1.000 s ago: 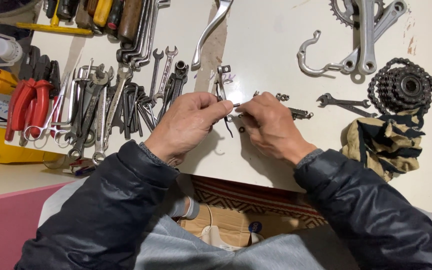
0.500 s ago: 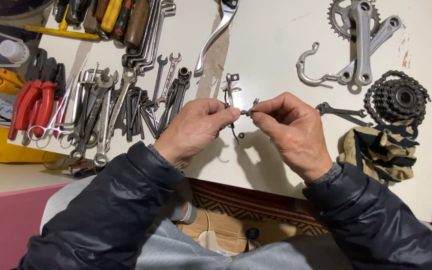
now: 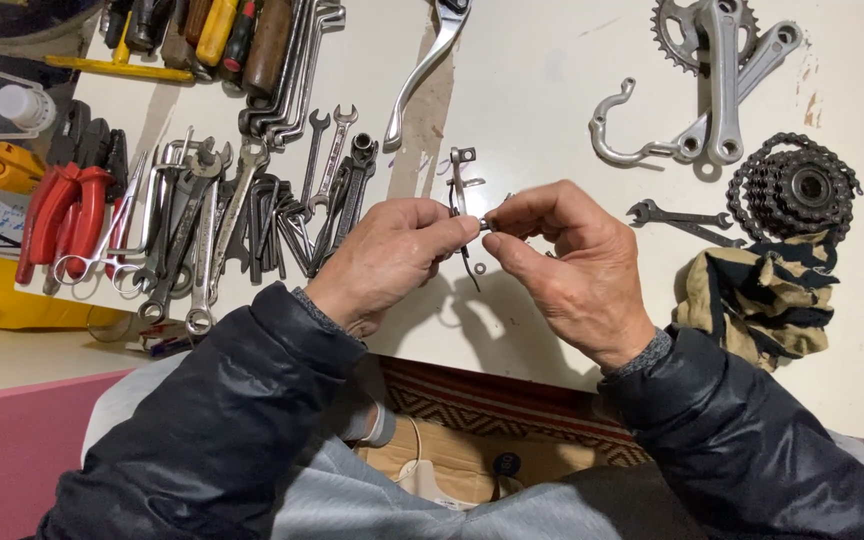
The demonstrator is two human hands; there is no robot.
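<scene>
My left hand (image 3: 392, 262) and my right hand (image 3: 572, 265) meet above a white board (image 3: 542, 110), fingertips pinching a small metal part (image 3: 486, 224) between them. The part is mostly hidden by the fingers. Just behind the fingertips a small dark metal bracket (image 3: 460, 178) lies on the board, and a thin dark piece (image 3: 470, 268) pokes out below my left fingers. Both arms wear dark jacket sleeves.
Left of my hands lie several wrenches (image 3: 252, 210) and red-handled pliers (image 3: 67, 215). A brake lever (image 3: 422, 70) lies at top centre. A crank with chainring (image 3: 722, 70), a metal hook (image 3: 617, 135), a cog cassette (image 3: 802, 190), small spanners (image 3: 682, 218) and a rag (image 3: 757, 300) sit right.
Both hands have lifted slightly off the board and drawn closer to me, still pinching the small part together. The view has shifted a little.
</scene>
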